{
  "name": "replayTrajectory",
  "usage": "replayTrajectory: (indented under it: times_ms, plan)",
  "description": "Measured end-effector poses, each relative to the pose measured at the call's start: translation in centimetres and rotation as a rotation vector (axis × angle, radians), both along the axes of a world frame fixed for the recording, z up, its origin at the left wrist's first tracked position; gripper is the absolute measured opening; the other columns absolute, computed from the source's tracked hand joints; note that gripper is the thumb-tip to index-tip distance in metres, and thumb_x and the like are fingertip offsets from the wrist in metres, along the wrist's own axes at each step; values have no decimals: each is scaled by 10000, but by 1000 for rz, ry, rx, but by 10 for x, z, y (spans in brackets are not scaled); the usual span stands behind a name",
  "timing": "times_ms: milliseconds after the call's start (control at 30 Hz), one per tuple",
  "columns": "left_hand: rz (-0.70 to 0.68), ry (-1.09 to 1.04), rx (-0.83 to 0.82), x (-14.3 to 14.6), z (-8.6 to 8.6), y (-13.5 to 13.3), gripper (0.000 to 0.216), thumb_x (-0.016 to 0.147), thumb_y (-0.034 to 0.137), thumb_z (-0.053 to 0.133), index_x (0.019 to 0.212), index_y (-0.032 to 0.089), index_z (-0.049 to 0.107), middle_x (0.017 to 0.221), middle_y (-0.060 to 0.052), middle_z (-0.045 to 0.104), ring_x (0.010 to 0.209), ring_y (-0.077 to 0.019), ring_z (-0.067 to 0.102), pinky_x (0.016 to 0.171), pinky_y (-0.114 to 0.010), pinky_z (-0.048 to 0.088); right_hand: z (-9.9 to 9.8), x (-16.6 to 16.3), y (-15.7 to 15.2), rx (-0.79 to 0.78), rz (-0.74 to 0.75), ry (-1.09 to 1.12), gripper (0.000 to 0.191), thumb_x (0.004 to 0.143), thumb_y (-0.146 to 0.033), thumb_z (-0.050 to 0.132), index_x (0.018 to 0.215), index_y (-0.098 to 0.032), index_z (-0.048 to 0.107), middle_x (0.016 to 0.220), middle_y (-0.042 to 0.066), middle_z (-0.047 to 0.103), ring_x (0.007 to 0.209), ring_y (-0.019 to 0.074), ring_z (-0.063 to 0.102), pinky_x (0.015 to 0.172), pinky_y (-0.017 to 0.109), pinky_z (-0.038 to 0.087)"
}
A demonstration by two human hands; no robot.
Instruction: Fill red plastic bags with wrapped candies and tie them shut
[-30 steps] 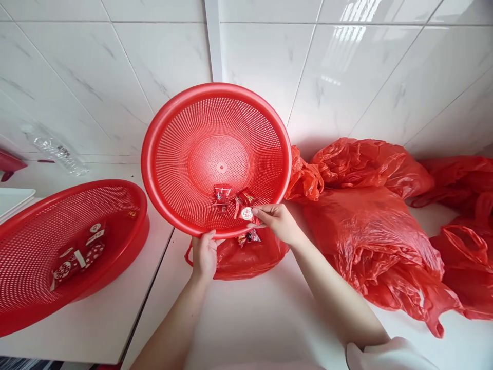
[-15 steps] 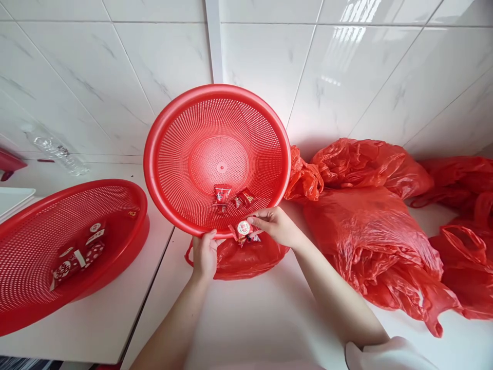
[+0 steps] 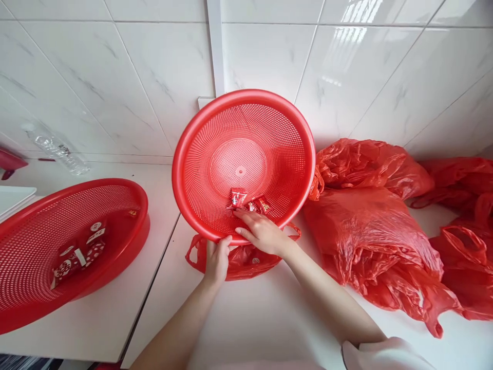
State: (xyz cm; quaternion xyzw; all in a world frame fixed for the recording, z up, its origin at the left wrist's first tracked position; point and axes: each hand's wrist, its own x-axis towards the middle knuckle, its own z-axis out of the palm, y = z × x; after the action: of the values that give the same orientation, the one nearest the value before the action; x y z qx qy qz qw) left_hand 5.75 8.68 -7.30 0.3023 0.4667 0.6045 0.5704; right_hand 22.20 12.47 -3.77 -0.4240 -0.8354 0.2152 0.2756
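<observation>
My left hand (image 3: pixel 217 259) grips the near rim of a red plastic colander (image 3: pixel 308 149), thumb on top, and the colander leans tilted toward me. Over that rim reaches my right hand (image 3: pixel 262 232), open, its stretched fingers at the small wrapped candies. One red candy packet (image 3: pixel 238 196) lies low on the inner wall, with a couple of red packets (image 3: pixel 263 204) beside it, partly behind my fingers. Beneath the rim a red plastic bag (image 3: pixel 250 270) lies on the white table, its handles spread to both sides; the colander hides much of its mouth.
A second red colander (image 3: pixel 127 195) with several wrapped packets (image 3: pixel 69 264) stands at the left. Full-looking red plastic bags (image 3: pixel 370 231) crowd the right. Behind are a clear plastic bottle (image 3: pixel 59 151) and a tiled wall (image 3: pixel 265 56). A seam divides the table surfaces.
The colander and my left hand have shifted right. My right hand has let go of the wrapped candies it held over the bag and has moved inside the colander.
</observation>
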Motion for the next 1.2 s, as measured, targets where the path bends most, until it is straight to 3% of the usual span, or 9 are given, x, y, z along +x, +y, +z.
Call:
replayTrajectory:
  times_ms: [100,300,367,467,567,700,933,1100,1200]
  plan:
    - [-4,3,7,1,0,1,363,757,292,675,1108,233,605,1050,-36,672,955,-228,657,831,-420,551,2,1,-1,4,61,-13,466,978,-392,425,1400,-196,454,1399,148,499,1287,268,483,1063,483,400]
    - [-38,-112,95,-1,13,7,361,798,232,623,1152,278,568,1138,-21,653,1079,-227,628,915,-451,522,19,10,-5,-32,169,155,320,907,-300,582,1214,-233,637,1106,84,646,1020,208,620,913,375,508]
    - [-28,-121,109,-3,15,9,392,800,219,624,1178,289,552,1169,-19,640,1091,-222,622,935,-462,511,18,11,-4,-117,77,287,247,916,-286,565,1127,-230,681,1039,65,682,940,186,653,870,355,528]
    - [4,-126,121,-7,15,13,434,795,207,629,1207,306,533,1179,-14,633,1088,-216,623,949,-476,503,16,11,-2,-355,-83,588,313,882,-353,610,1147,-194,660,933,60,726,880,199,695,833,377,561]
    - [35,-126,148,-12,13,16,439,790,193,627,1202,320,544,1188,-5,624,1099,-214,616,957,-476,502,17,14,1,-588,-59,831,420,825,-360,673,1196,-169,630,980,71,735,970,226,698,873,407,570]
    - [76,-117,164,-17,13,20,455,791,182,620,1210,344,546,1214,0,608,1143,-211,591,967,-463,502,24,18,1,-689,-57,880,420,818,-335,671,1207,-180,631,1087,68,717,1003,223,694,909,414,566]
    - [69,-116,187,-17,18,21,475,808,182,596,1240,366,524,1273,-17,578,1230,-242,536,944,-467,520,22,22,-2,-665,65,724,377,868,-336,615,1210,-176,624,1064,71,722,947,202,697,869,388,571]
    - [41,-106,158,-13,16,18,454,813,183,601,1227,351,528,1275,-11,583,1191,-235,573,974,-486,500,23,20,-7,-330,-2,407,274,919,-315,543,1139,-208,667,1052,49,725,941,190,681,880,355,537]
    - [18,-78,138,-9,13,14,434,815,209,616,1221,334,527,1278,-14,587,1184,-240,578,975,-502,496,25,18,-8,-233,-48,317,245,935,-290,509,1096,-217,679,1001,36,731,894,180,683,837,327,537]
